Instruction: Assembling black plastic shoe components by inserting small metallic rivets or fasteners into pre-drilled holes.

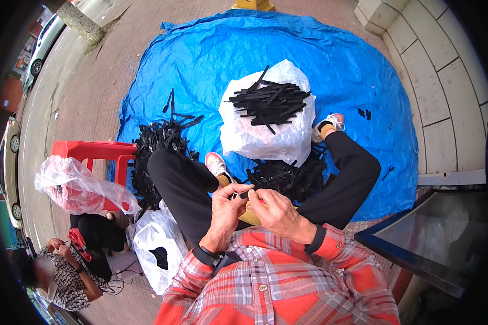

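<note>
Black strip [244, 195], set between the two hands, its visible part lying roughly crosswise. The left hand [226, 212] pinches it; the right hand [278, 215], equally near, curls its fingertips against the right end, their grip indistinguishable.

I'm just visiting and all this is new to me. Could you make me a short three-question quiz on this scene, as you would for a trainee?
1. True or false: the red plastic stool stands on the person's left side.

2. What colour is the big sheet spread on the ground?
A) green
B) blue
C) yellow

3. What do the left hand and right hand hold between them, in front of the body?

Key:
1. True.
2. B.
3. A small black piece, pinched between the fingers; what exactly it is cannot be made out.
</note>
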### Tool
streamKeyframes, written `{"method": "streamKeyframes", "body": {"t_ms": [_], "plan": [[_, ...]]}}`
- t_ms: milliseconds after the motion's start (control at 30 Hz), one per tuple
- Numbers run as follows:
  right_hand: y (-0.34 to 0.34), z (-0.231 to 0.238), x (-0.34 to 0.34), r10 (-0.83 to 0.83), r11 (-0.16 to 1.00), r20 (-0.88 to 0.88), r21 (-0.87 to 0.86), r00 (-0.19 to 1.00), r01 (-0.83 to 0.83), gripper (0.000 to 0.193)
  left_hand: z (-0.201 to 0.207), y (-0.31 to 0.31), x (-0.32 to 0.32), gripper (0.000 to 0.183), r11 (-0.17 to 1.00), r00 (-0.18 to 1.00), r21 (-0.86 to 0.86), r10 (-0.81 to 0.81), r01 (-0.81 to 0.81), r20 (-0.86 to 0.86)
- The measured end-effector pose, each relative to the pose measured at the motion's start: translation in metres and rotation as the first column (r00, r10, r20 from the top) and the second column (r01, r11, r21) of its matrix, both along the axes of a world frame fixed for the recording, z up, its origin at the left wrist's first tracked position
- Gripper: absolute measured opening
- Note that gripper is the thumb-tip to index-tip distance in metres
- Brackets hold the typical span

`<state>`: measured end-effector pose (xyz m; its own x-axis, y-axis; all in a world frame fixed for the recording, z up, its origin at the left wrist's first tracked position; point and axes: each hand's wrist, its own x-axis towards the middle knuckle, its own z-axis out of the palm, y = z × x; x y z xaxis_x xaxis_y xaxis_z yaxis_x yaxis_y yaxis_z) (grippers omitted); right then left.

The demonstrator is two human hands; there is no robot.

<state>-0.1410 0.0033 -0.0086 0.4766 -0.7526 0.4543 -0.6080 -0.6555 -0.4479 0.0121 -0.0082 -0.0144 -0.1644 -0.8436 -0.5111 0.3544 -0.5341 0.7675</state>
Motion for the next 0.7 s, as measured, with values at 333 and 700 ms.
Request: {"method": "streamKeyframes", "body": {"t_ms": [333,700], "plan": [[-0.005,0.011,-0.009,0.041,0.995,0.215,0.076,0.976,-0.059,0.032,0.012,0.0,0.004,0.019,1.0,0.992,-0.029,0.007,-0.011,-0.127],[-0.02,0.01,-0.019,-0.077,0.716,0.346,0.672,0.935,-0.189,0.015,0.01,0.003,0.001,0.014,0.973,0.979,-0.182,-0.108,0.14,0.174]]}}
